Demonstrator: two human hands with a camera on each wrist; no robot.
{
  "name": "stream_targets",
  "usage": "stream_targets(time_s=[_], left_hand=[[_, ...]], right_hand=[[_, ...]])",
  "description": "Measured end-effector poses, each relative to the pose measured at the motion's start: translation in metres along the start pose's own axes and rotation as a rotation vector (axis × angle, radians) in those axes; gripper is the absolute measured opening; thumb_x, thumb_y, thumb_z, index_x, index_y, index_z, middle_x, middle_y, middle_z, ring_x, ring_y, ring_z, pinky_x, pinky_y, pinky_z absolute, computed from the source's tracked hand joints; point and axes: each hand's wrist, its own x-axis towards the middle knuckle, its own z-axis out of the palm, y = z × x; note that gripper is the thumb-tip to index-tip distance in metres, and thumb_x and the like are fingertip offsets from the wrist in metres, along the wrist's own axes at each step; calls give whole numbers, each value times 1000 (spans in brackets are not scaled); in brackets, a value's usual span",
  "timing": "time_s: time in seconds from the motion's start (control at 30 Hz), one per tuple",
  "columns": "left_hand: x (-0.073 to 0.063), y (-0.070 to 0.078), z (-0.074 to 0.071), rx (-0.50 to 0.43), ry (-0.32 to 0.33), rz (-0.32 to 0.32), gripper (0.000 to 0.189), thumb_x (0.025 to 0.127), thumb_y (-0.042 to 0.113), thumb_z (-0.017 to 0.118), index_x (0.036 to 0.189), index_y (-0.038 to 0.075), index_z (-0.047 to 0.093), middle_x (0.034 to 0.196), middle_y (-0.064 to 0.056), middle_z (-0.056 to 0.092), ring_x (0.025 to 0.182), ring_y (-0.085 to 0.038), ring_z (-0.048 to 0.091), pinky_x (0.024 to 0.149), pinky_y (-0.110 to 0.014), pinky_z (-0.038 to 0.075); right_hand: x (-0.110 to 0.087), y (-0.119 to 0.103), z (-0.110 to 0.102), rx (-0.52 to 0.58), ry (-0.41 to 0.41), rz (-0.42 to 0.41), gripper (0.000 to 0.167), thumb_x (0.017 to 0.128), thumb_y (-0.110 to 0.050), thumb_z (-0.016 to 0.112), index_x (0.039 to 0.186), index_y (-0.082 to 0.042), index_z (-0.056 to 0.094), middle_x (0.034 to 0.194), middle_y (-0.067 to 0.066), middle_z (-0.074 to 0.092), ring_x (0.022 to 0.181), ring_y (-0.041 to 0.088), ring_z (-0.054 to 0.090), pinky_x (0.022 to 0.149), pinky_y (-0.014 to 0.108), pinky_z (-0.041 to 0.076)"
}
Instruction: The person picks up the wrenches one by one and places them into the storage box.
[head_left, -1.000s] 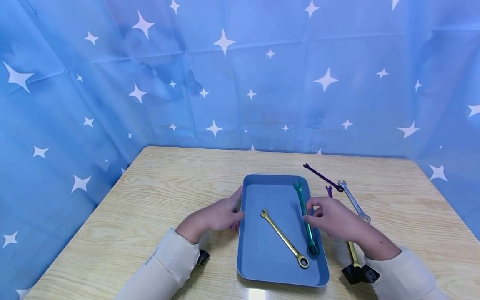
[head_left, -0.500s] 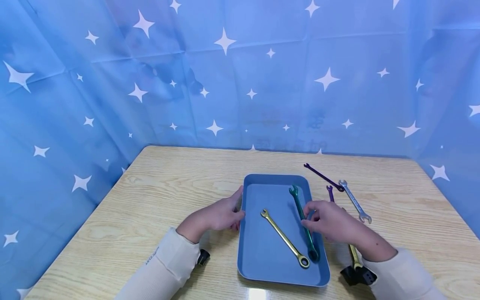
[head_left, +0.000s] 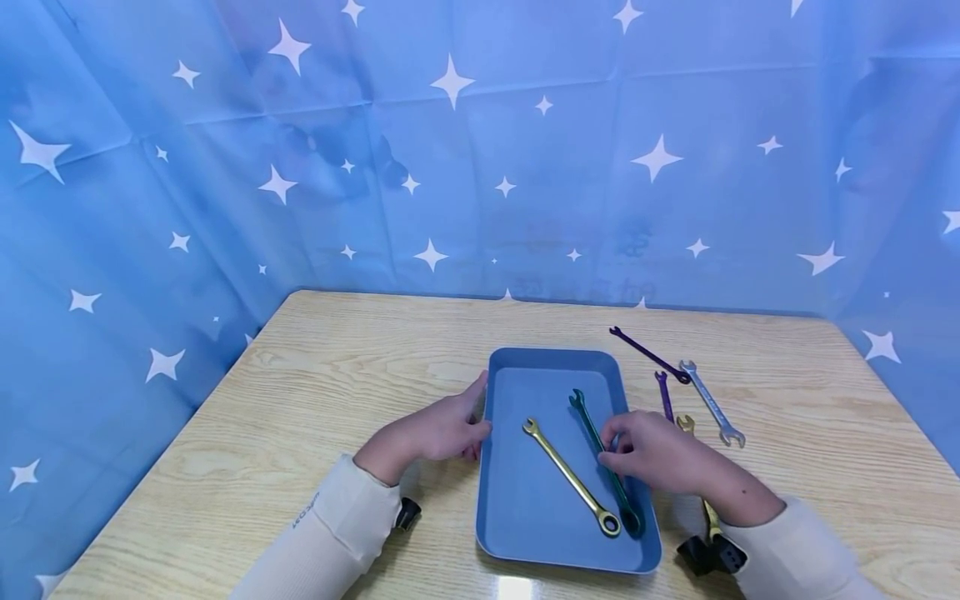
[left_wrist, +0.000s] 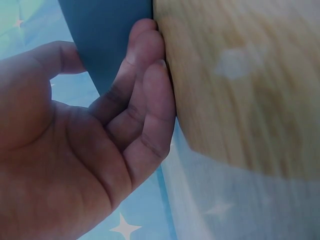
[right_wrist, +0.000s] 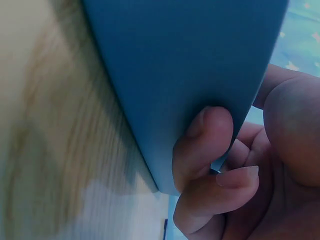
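Observation:
A blue rectangular tray (head_left: 555,546) rests on the table with a gold combination wrench (head_left: 569,476) lying aslant in it. To its right, also in the tray, is a green combination wrench (head_left: 588,425), pinched around mid-shaft by the thumb and index finger of my right hand (head_left: 648,450). Its ring end lies toward the near right corner. In the right wrist view, other curled fingers (right_wrist: 205,145) hang outside the tray's wall. My left hand (head_left: 435,429) holds the tray's left side. The left wrist view has its fingers (left_wrist: 160,95) along the outer wall and the thumb over the rim.
Right of the tray lie a dark purple wrench (head_left: 649,354), a silver open-ended wrench (head_left: 710,403), a shorter-looking purple wrench (head_left: 665,396) and another gold wrench (head_left: 712,518), partly hidden by my right hand. A blue star-patterned cloth (head_left: 480,150) stands behind the wooden table (head_left: 360,350).
My right hand has moved slightly left and nearer, bringing the green wrench's open end left and nearer, off the tray's right side. The left hand has stayed in place.

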Motion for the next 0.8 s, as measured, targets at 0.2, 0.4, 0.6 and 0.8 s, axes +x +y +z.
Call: stream_targets(time_s=[0.2,0.4,0.6,0.8], left_hand=[[1,0,0,-4,-4,-2,82,104,21,46,161,18,-13,73,-10,68,64,-21,63,57,-30,47],[1,0,0,1,-6,-2,82,104,21,46,160,18,-14,74,-10,69,65,-21,63,56,-30,46],[0,1,-1,-3,-6,-2,82,104,20,46,160,17,-13,74,-10,69,66,-22,63,59,-31,47],[0,3,-1,3,-7,0,81,105,19,46,160,16,-13,75,-11,69,66,-22,64,60,-31,48]], right_hand=[[1,0,2,-20,-3,-2,10,94,-16,68,89,-9,63,58,-7,51,48,4,39,45,22,33],[2,0,4,-36,-6,6,10,94,-18,69,87,-11,65,59,-8,52,49,5,40,45,22,32],[3,0,4,-61,6,21,10,94,-19,69,88,-12,67,65,-6,64,54,8,52,46,23,36],[4,2,4,-70,20,24,10,95,-20,69,87,-13,67,62,-6,62,50,7,48,44,23,33]])
